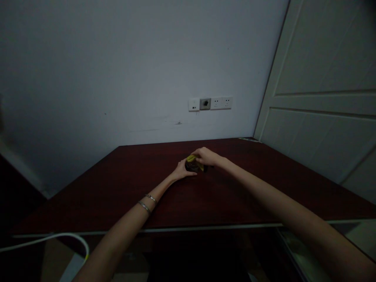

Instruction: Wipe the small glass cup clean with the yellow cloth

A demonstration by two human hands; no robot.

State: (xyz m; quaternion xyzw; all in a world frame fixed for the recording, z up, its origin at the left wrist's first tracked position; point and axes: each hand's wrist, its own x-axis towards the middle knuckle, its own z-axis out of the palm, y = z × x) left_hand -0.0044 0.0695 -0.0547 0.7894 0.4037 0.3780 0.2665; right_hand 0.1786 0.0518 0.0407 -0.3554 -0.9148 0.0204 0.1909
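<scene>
Left hand (180, 171) and right hand (206, 156) gripping small dark-and-yellow object (192, 166), dark-red surface (123, 176), pale wall (117, 70), sockets (216, 103), panelled door (320, 133)

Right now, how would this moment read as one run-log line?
left hand: around dark item | right hand: at yellow piece | surface: dark red table | item identity: unclear

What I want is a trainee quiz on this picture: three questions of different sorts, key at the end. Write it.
1. Which arm wears the bands? A: left; B: right; C: both.
2. Fill in the colour: between the left hand and the right hand, a ____ item shows against the dark object.
3. True or false: the two hands are at opposite ends of the table.

Key
1. A.
2. Yellow.
3. False; they are close together, by the dark object.
</scene>
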